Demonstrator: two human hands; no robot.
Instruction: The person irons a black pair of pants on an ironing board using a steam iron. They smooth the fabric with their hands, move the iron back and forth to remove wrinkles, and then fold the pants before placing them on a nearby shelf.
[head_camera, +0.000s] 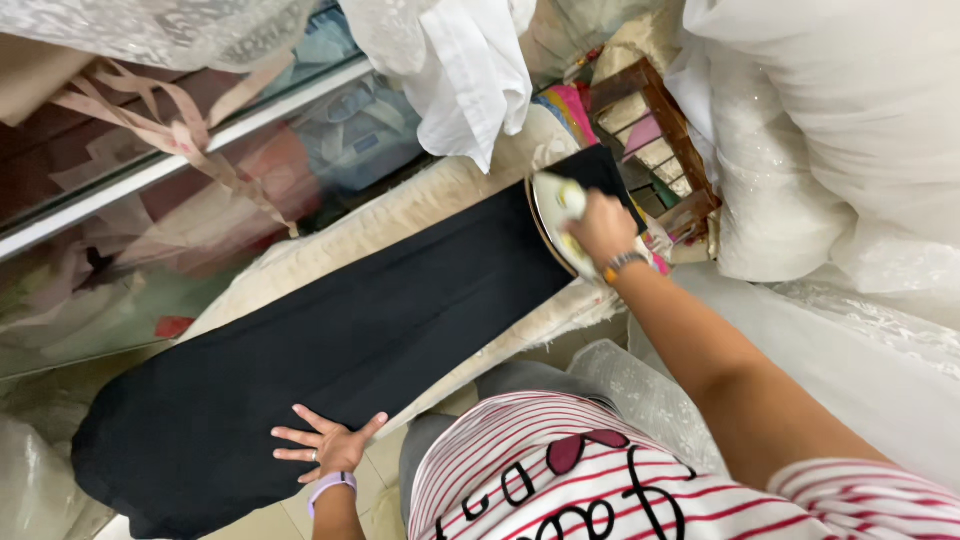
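Observation:
A long black cloth (350, 330) lies spread along a padded cream ironing board (420, 200). My left hand (325, 443) rests flat on the cloth's near edge, fingers spread, with a ring and a purple wristband. My right hand (603, 228) grips the handle of a pale iron (556, 212) that sits on the far end of the black cloth. A beaded bracelet circles that wrist.
White garments (470, 60) hang above the board. Bulky white fabric (850, 150) fills the right side, beside a brown wooden rack (660, 130). A glass-fronted cabinet (170, 200) with folded clothes runs along the left. Tiled floor shows below the board.

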